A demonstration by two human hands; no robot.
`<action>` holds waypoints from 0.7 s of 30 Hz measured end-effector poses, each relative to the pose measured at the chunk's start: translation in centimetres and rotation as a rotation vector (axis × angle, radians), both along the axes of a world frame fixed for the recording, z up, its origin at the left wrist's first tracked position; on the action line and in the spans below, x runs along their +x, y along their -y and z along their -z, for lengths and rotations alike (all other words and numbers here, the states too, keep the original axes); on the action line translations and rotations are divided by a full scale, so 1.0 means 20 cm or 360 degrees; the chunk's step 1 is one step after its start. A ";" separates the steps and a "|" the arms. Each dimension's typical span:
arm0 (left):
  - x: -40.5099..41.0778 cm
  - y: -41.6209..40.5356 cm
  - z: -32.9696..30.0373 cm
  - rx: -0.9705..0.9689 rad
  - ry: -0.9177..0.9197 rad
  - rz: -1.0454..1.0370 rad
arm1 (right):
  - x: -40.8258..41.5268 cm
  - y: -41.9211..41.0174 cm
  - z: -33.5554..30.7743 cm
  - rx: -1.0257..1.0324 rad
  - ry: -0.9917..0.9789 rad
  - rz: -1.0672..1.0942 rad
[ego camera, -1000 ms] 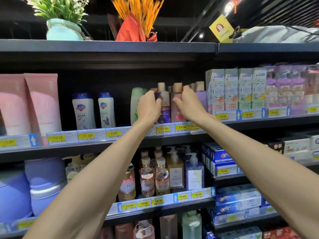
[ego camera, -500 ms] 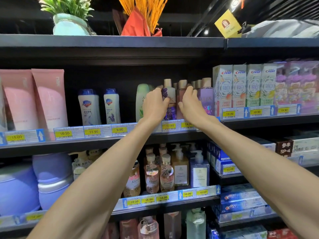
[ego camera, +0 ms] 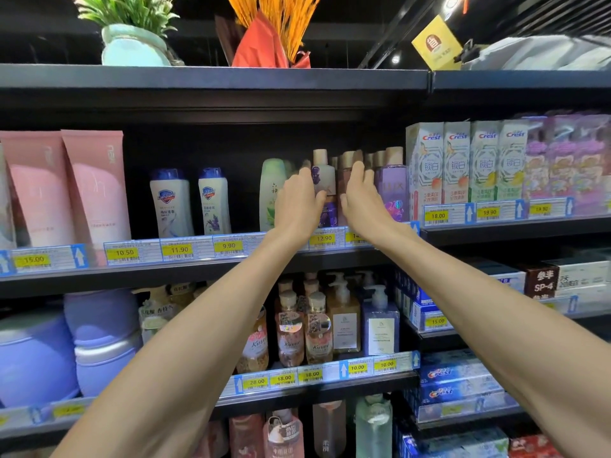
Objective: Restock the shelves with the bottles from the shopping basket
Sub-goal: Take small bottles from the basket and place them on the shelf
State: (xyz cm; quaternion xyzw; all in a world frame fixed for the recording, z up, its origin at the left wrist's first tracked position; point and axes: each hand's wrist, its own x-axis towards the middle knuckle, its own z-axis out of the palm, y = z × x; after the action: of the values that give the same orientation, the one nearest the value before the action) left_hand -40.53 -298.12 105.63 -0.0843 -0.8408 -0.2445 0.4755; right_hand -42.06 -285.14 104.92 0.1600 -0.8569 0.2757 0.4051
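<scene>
Bottles [ego camera: 325,186] stand on the upper shelf [ego camera: 185,269] between the hands. The left hand [ego camera: 297,206] and right hand [ego camera: 362,201] reach up, fingers straight, holding nothing.

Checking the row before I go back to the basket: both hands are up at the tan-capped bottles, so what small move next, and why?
Probably nudge the white-and-purple bottle straight, then draw back. The left hand and right hand flank it with fingers extended, neither plainly gripping, and it stands on the shelf beside the purple bottle.
</scene>
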 end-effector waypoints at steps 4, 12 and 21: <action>0.04 -0.01 0.02 -0.0038 -0.0037 -0.0021 | 0.02 0.00 0.00 -0.0018 -0.0141 -0.0019; 0.20 0.08 0.11 -0.0382 -0.0253 -0.0051 | 0.15 -0.01 0.06 0.0172 -0.0205 -0.0090; 0.58 0.42 0.55 -0.0576 -0.0227 -0.0287 | 0.37 0.03 0.33 0.0526 -0.0424 -0.0239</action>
State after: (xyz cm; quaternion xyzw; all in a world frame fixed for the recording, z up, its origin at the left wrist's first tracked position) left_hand -28.92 -306.61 94.65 -0.1098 -0.8393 -0.0394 0.5310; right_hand -34.60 -285.80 98.36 0.3224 -0.8150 0.1373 0.4615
